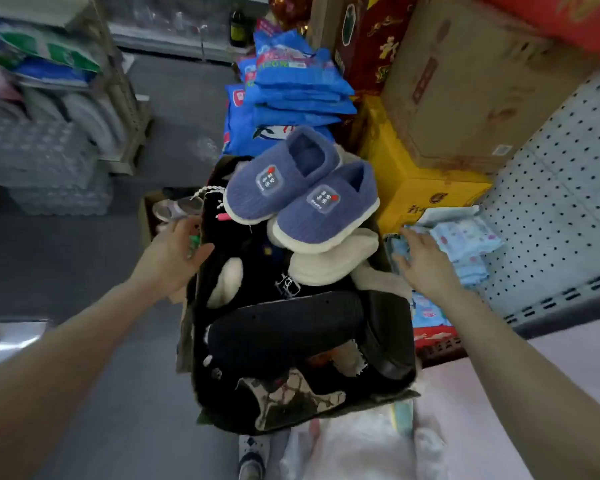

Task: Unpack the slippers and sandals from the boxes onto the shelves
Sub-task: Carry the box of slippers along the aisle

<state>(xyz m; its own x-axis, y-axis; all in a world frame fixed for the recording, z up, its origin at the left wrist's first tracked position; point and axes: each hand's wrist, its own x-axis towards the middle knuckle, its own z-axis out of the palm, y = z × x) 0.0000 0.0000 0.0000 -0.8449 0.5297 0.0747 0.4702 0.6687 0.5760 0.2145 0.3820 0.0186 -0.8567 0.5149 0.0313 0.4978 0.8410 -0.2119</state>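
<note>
A cardboard box [183, 341] stands in front of me, packed with slippers. On top lies a pair of blue knitted slippers [284, 174] with white soles and small patches. Under them sit cream fleece slippers [326, 268], and nearer me black slippers [284, 330] and a beige patterned one [291, 400]. My left hand [177, 251] grips the box's left edge, thumb towards the inside. My right hand [423, 261] is at the box's right side with fingers stretched out, over pale blue packets [465, 240]; I cannot tell whether it touches the box.
Blue packets [298, 84] are stacked behind the box. A yellow carton [413, 188] and a large brown carton [465, 81] stand at the back right. A white pegboard shelf [551, 202] runs along the right. Bottled-water packs [39, 161] sit on the left. A white plastic bag [361, 445] lies near my foot.
</note>
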